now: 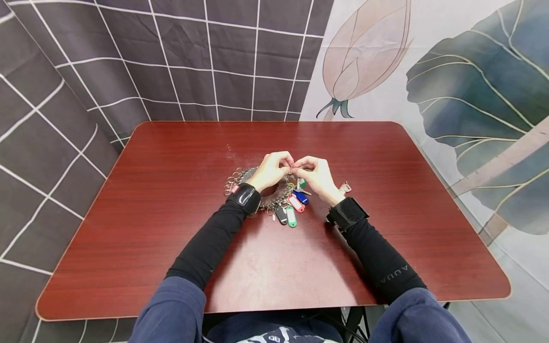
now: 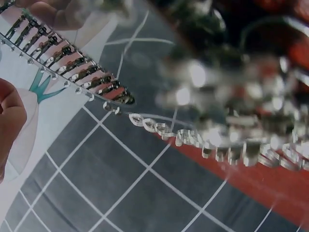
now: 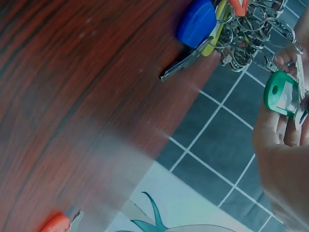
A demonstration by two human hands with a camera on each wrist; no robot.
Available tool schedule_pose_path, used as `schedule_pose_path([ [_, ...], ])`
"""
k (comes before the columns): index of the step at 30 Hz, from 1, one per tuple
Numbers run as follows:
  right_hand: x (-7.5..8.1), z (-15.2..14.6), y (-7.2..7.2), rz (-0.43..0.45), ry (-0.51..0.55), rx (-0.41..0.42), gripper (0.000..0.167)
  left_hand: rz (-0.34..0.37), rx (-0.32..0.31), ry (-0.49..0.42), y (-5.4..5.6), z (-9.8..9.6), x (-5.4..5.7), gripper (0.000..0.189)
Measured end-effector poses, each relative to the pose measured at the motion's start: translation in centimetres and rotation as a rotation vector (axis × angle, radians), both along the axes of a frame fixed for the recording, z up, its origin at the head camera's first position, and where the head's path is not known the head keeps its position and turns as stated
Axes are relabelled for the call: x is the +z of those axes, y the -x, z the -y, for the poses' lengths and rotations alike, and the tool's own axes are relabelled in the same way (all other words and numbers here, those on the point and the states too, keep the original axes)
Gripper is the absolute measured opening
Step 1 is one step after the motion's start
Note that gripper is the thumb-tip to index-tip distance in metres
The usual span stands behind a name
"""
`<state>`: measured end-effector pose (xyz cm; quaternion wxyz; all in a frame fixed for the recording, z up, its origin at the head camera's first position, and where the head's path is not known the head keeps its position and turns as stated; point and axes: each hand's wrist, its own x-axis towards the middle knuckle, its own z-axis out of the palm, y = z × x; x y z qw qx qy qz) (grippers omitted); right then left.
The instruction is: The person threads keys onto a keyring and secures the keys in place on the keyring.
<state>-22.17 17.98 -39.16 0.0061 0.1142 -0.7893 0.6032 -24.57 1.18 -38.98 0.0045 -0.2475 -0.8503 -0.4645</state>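
Note:
My left hand (image 1: 271, 170) and right hand (image 1: 316, 177) meet fingertip to fingertip above a round key holder (image 1: 280, 190), whose edge is crowded with metal clasps and rings. Between the fingertips is a small metal ring, largely hidden, that both hands pinch. A green key tag (image 3: 282, 94) and a key (image 3: 300, 79) hang against the fingers of the right hand. Further tagged keys lie at the holder's near right side: a blue tag (image 1: 301, 196), a red tag (image 1: 296, 203), a black tag (image 1: 281, 215) and another green tag (image 1: 291, 216). Close up, the left wrist view shows metal clasps (image 2: 72, 63).
Right of the right wrist, a red-tagged key (image 1: 344, 187) lies apart on the brown tabletop (image 1: 193, 152). Several bare rings (image 1: 231, 183) line the holder's left side. A grey gridded cloth (image 1: 231, 52) and a flower-printed cloth (image 1: 369, 85) hang behind the table.

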Motion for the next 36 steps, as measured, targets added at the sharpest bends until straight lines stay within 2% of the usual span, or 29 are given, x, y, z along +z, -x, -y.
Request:
schedule_pose_path([
  [4, 0.0, 0.0, 0.0, 0.058, 0.044, -0.009, 0.022, -0.045, -0.028, 0.017, -0.2, -0.1, -0.1, 0.009],
  [7, -0.1, 0.0, -0.1, 0.079, 0.063, -0.007, 0.023, -0.059, -0.026, 0.018, -0.3, -0.1, -0.4, 0.008],
  [13, -0.5, 0.0, -0.3, 0.015, 0.04, 0.007, 0.019, -0.016, 0.0, -0.005, -0.1, 0.0, -0.8, 0.008],
  [18, -0.5, 0.0, -0.3, 0.013, 0.044, 0.01, 0.019, -0.013, 0.007, -0.011, -0.1, 0.0, -0.8, 0.008],
  [22, -0.4, -0.1, -0.2, 0.064, 0.061, 0.021, 0.021, -0.04, 0.015, -0.015, 0.0, 0.0, -0.8, 0.009],
  [28, 0.0, -1.3, -0.1, 0.159, 0.143, 0.089, 0.035, -0.025, 0.053, -0.049, 0.2, 0.1, -0.9, 0.007],
  [31, 0.1, -2.0, 0.0, 0.182, 0.169, 0.042, 0.036, -0.016, 0.06, -0.048, 0.2, 0.1, -0.7, 0.007],
  [36, 0.1, -2.4, 0.4, 0.17, 0.203, -0.028, 0.028, -0.026, 0.053, -0.054, 0.4, 0.0, -0.4, 0.006],
])
